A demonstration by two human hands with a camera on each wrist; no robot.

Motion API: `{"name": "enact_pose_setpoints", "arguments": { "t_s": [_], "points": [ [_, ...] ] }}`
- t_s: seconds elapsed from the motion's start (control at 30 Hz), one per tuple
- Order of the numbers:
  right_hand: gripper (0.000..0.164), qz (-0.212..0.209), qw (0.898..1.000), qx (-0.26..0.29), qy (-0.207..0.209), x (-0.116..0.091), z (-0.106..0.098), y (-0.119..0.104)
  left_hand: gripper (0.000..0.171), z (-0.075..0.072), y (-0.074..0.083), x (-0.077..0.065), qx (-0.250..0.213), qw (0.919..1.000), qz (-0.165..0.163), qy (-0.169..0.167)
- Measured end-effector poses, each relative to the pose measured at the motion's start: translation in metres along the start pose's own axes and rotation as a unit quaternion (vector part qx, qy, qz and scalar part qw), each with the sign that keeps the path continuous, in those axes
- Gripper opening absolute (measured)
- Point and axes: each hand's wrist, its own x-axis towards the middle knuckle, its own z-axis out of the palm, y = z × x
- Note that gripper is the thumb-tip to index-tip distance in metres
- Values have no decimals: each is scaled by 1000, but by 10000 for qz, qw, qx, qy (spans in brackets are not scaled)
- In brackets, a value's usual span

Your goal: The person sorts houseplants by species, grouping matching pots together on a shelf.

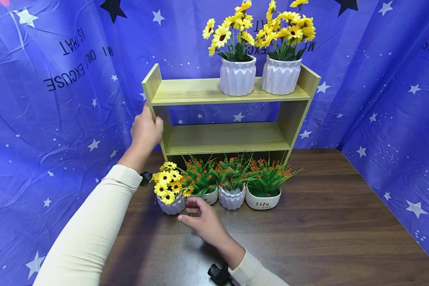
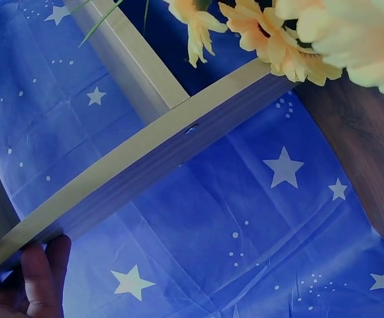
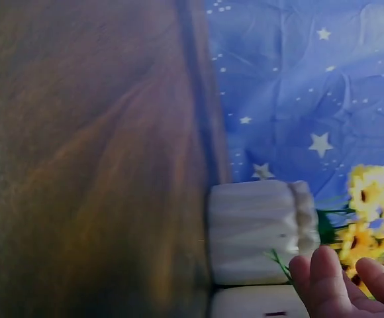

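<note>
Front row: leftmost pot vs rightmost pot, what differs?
The leftmost pot is ribbed and unlettered where visible; the rightmost pot is smooth, marked "Life".
The leftmost is narrower, the rightmost wider.
The leftmost holds yellow flowers; the rightmost, a red-flowered plant.
Shared: both pale, upright on the table.

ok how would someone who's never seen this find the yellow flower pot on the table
Start at the wooden shelf towards the back of the dark table. In front of it stands a row of four plant pots; go to its left end in the head view. The pale ridged pot there is the row's only one with yellow flowers; the other three hold red-flowered plants.
</note>
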Motion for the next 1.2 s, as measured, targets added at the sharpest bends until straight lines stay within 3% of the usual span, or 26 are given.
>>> {"name": "enact_pose_setpoints", "arguments": {
  "t_s": [0.33,0.53,0.97,1.2],
  "points": [
    [54,13,9996,-116,241,14,14,26,47,-1,1,-1,26,10000,-27,2],
    [60,125,9981,-461,384,22,20,31,47,0,0,-1,15,10000,-36,13],
    [60,79,9969,-185,766,44,27,41,48,0,-1,1,21,10000,-5,-22],
    [66,-47,9957,-478,793,55,31,46,47,0,-2,1,23,10000,24,-12]
  ]
}}
